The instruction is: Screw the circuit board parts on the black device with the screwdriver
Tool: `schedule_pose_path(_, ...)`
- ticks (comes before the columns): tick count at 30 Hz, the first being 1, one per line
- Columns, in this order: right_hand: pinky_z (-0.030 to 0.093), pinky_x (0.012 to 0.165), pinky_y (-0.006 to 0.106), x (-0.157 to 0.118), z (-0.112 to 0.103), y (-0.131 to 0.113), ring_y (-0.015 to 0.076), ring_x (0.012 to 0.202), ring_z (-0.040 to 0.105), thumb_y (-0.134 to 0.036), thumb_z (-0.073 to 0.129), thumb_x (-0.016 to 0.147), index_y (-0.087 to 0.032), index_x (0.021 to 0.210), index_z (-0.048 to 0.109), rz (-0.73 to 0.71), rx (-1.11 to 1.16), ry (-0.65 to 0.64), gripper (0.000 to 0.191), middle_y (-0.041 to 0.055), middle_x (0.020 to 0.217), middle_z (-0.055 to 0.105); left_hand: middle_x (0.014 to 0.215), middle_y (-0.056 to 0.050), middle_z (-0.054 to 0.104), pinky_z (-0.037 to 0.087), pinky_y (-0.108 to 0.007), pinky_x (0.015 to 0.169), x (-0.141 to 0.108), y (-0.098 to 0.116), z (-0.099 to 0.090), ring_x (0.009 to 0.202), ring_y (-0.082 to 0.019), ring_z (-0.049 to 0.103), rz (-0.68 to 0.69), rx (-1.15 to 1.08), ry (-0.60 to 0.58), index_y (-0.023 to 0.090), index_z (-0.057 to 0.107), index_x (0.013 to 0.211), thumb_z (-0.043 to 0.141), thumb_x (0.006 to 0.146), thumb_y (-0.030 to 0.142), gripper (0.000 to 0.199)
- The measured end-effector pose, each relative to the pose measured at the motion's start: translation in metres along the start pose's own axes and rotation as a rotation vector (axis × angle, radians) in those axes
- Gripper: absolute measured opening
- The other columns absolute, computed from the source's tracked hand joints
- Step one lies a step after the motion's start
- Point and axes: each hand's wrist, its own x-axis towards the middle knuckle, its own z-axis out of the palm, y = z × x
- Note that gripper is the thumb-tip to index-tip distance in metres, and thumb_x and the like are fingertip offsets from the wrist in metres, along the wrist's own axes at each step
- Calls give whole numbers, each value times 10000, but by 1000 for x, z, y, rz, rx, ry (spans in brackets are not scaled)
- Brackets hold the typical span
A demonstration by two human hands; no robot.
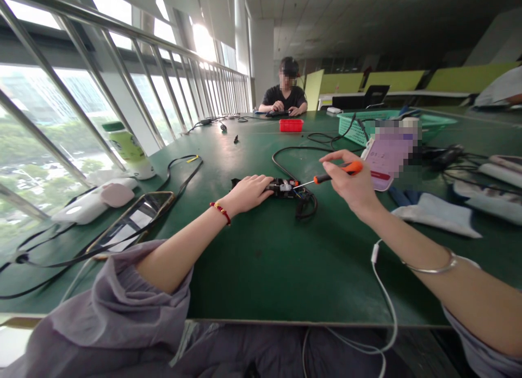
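Observation:
My left hand [252, 195] lies over one end of a black electrical device [284, 188] on the table, fingers on top and thumb along its near side, holding it down. The device's casing is open, with a pale part and several thin wires showing inside. Between the thumb and fingers of my right hand [354, 183] is a screwdriver [322, 178] with an orange and black handle. Its thin metal shaft slants down to the left, and the tip reaches the wired end of the device. Whether it sits on a screw is too small to tell. A black cord [306, 205] loops beside that end.
On the green table [244, 280], a phone [132, 223] and a green-and-white cup [129, 151] stand left. A red box [291, 125] is ahead; a green basket [350, 129] and a propped phone [389, 155] are right. A white cable [387, 296] hangs near me. Another person [284, 92] sits opposite.

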Motion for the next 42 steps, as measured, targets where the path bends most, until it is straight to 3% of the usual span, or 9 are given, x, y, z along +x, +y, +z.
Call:
schedule_pose_path(4,442,546,283,1,-5,-9,150,691,572,-299,694,672,-262,1344,330,-189,2,-31,765,29,952,575,1126,-113,612,430,-352,862,0,3,1,987,-235,587,0,-1,12,145,486,1251,355,960,359,384)
schedule_pose_path(9,494,692,357,-11,2,-16,210,874,583,-485,795,542,-267,1477,93,-265,-235,-232,1189,132,1272,474,1125,-106,612,431,-347,872,-1,5,-2,994,-226,586,0,-4,2,148,491,1235,340,965,348,368)
schedule_pose_path(12,496,729,365,-28,23,-17,199,841,591,-462,693,708,-259,1437,272,-273,-413,-453,866,84,1120,582,1120,-110,614,433,-349,876,-1,5,-2,1003,-231,586,-10,5,4,133,492,1232,346,964,347,373)
schedule_pose_path(14,469,798,366,-39,38,-19,221,942,581,-329,584,821,-239,1348,449,-463,-572,-713,552,81,1078,608,1117,-107,616,429,-348,885,-1,5,-1,1015,-232,583,-19,14,17,135,491,1234,346,962,344,372)
schedule_pose_path(16,445,782,340,-47,48,-24,208,919,581,-200,471,875,-225,1270,532,-543,-699,-768,400,76,1035,620,1111,-103,619,428,-349,884,-2,5,1,1013,-232,582,-21,18,32,140,490,1237,341,962,341,372)
schedule_pose_path(23,351,736,328,-51,46,-33,205,871,552,-275,508,889,-192,977,631,-567,-846,-742,172,64,915,643,1107,-103,619,423,-357,888,-3,10,3,1004,-236,579,-43,25,72,145,506,1221,369,936,344,373)
schedule_pose_path(34,322,722,334,-54,50,-36,202,795,546,-380,425,919,-159,929,577,-598,-719,-691,269,75,879,648,1088,-95,626,424,-358,894,-3,11,4,1005,-235,579,-67,44,80,155,513,1200,385,920,334,356)
schedule_pose_path(39,387,719,298,-41,37,-24,155,691,542,-241,408,882,-184,790,550,-274,-404,-490,179,42,769,638,1102,-88,634,438,-338,862,-3,9,-3,984,-226,599,-49,37,33,168,524,1185,382,926,356,351)
schedule_pose_path(42,413,647,274,-27,29,-5,136,612,544,-342,372,903,-190,621,516,-20,-193,-344,352,25,643,588,1033,-77,659,460,-326,772,-2,9,-8,912,-233,623,-84,35,16,177,566,1087,422,894,392,322)
